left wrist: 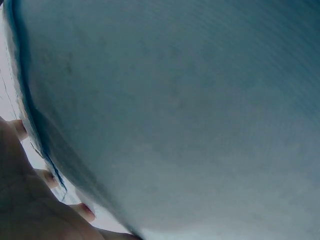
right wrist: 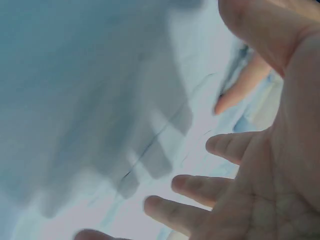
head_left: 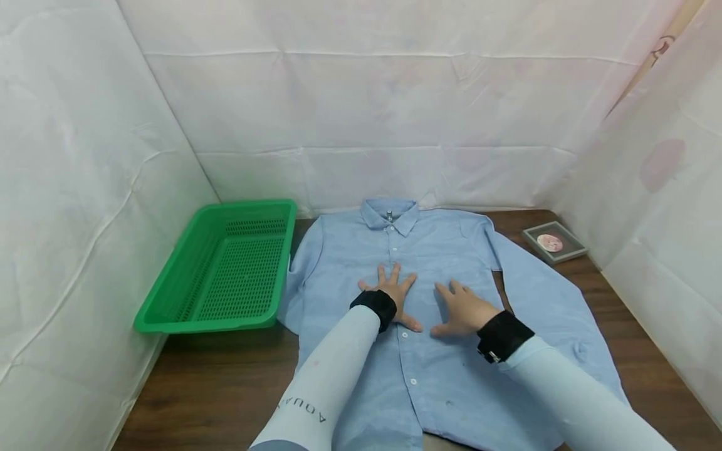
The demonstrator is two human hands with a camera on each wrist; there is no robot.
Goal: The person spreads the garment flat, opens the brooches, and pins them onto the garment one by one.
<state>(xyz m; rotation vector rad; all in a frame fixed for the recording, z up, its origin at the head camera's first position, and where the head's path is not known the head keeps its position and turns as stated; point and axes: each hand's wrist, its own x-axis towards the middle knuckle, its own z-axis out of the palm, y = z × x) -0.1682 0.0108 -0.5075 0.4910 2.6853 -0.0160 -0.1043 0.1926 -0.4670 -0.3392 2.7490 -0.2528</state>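
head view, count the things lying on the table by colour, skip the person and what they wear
Green: 1, rectangular perforated plastic basket
Light blue: 1, long-sleeved collared fabric shirt
Grey: 1, flat rectangular object
Total: 3

Materials and finishes. Shirt [head_left: 431,369]: woven cloth, matt, lightly creased; its buttons [head_left: 413,381] smooth, plastic in appearance. Basket [head_left: 242,282]: moulded plastic, perforated base, smooth rim with a soft gloss. Worktop [head_left: 225,376]: wood-grained, smooth, faintly satin. Wall sheeting [head_left: 361,113]: thin, creased, with a slight sheen; whether cloth or plastic cannot be told. Arm sleeves [head_left: 333,369]: smooth, close-fitting matt cloth. Wrist straps [head_left: 504,336]: matt, fabric-like.
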